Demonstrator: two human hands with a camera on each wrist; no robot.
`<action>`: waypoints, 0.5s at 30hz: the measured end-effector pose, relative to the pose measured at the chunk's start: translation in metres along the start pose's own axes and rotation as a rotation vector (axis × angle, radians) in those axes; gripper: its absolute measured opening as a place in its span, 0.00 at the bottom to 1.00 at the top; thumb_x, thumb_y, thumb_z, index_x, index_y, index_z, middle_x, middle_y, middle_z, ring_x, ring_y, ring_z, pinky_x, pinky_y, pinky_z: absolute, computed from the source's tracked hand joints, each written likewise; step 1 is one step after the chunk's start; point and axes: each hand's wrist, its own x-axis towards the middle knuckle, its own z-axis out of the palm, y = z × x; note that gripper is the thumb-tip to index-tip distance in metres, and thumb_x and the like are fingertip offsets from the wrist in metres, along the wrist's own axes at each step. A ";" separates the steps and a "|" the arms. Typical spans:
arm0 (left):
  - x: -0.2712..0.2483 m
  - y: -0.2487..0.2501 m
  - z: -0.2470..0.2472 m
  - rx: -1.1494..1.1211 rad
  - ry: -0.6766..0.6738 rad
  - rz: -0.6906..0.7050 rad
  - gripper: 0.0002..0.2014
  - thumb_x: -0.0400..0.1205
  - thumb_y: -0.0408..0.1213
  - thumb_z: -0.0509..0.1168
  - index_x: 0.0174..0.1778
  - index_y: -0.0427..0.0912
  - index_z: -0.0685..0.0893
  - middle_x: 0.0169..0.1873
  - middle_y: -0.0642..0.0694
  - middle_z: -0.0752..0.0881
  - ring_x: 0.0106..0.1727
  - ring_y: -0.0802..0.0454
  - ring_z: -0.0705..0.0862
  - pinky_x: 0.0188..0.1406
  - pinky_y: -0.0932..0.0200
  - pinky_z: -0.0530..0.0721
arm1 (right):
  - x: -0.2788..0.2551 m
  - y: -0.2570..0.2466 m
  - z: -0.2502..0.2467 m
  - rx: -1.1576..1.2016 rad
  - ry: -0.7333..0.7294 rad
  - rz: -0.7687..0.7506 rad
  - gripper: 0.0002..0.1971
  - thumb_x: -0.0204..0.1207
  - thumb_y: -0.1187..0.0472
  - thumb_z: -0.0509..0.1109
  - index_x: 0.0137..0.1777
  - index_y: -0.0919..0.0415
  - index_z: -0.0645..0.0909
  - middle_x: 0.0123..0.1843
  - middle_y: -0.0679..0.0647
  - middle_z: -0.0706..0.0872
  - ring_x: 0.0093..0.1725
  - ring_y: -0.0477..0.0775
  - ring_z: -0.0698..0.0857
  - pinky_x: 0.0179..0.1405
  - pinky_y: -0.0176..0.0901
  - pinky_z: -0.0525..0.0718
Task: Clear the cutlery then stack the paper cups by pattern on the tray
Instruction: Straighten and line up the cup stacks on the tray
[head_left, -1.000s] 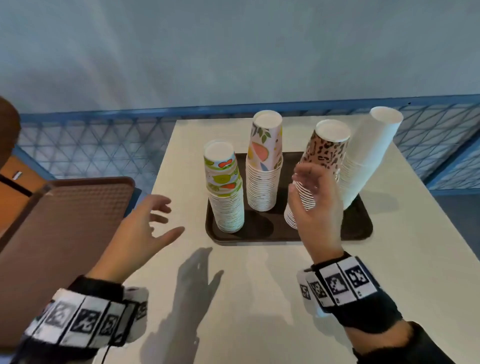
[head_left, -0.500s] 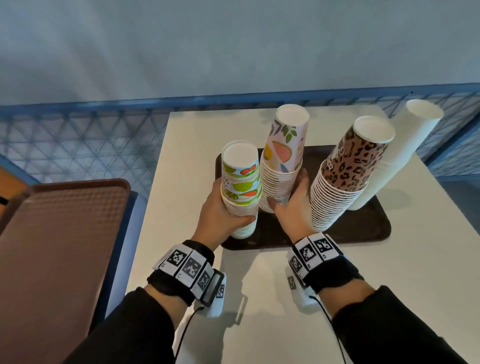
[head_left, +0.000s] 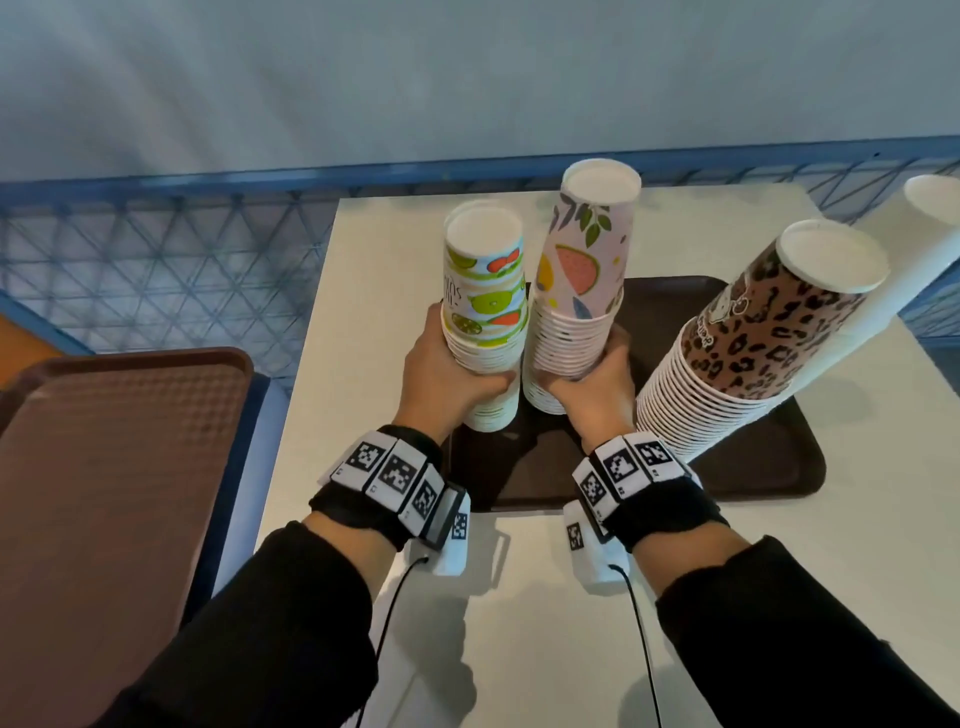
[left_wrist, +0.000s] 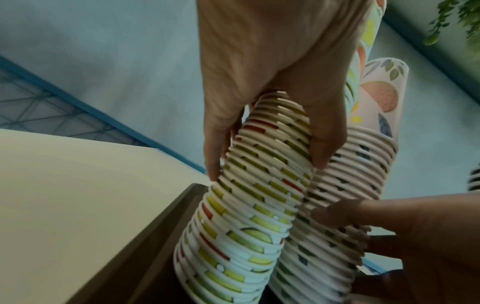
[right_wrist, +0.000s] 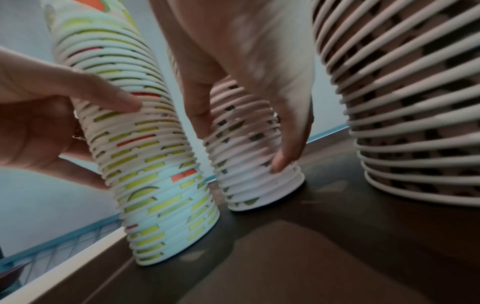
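Note:
Four upside-down stacks of paper cups stand on a dark brown tray (head_left: 753, 467). My left hand (head_left: 447, 374) grips the lime-and-fruit stack (head_left: 485, 312) (left_wrist: 249, 205) at the tray's left end, thumb and fingers curled round its rims. My right hand (head_left: 592, 387) grips the pink watermelon stack (head_left: 576, 301) (right_wrist: 249, 148) beside it, low down near its base. The leopard-print stack (head_left: 743, 343) (right_wrist: 405, 102) leans at the right, with a plain white stack (head_left: 904, 270) behind it. No cutlery is in view.
The tray lies on a white table (head_left: 545, 623). A second, reddish-brown tray (head_left: 104, 493) sits off the table's left edge. A blue mesh fence (head_left: 156, 260) runs behind the table, with a grey wall beyond.
One second ago both hands hovered open in front of the tray. They reached in; the left took hold of the lime stack, the right of the watermelon stack. My head moved closer.

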 end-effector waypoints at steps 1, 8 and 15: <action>0.007 0.001 0.000 -0.007 0.005 0.003 0.38 0.55 0.43 0.77 0.63 0.44 0.74 0.53 0.56 0.82 0.53 0.57 0.80 0.53 0.61 0.77 | 0.003 -0.002 0.002 -0.008 0.001 0.002 0.46 0.55 0.61 0.83 0.72 0.57 0.63 0.68 0.59 0.78 0.67 0.59 0.78 0.64 0.45 0.76; 0.049 0.002 0.001 -0.015 0.056 -0.002 0.34 0.61 0.31 0.80 0.62 0.40 0.73 0.59 0.45 0.84 0.56 0.52 0.81 0.56 0.58 0.79 | 0.028 -0.014 0.013 -0.077 -0.008 0.004 0.41 0.57 0.62 0.81 0.70 0.58 0.65 0.68 0.62 0.77 0.65 0.63 0.79 0.61 0.51 0.77; 0.078 -0.002 0.003 -0.026 0.084 -0.001 0.35 0.61 0.32 0.80 0.63 0.40 0.72 0.60 0.43 0.84 0.61 0.46 0.82 0.62 0.49 0.81 | 0.046 -0.021 0.023 -0.067 0.051 -0.022 0.40 0.59 0.63 0.81 0.71 0.61 0.66 0.69 0.63 0.76 0.66 0.64 0.78 0.59 0.49 0.76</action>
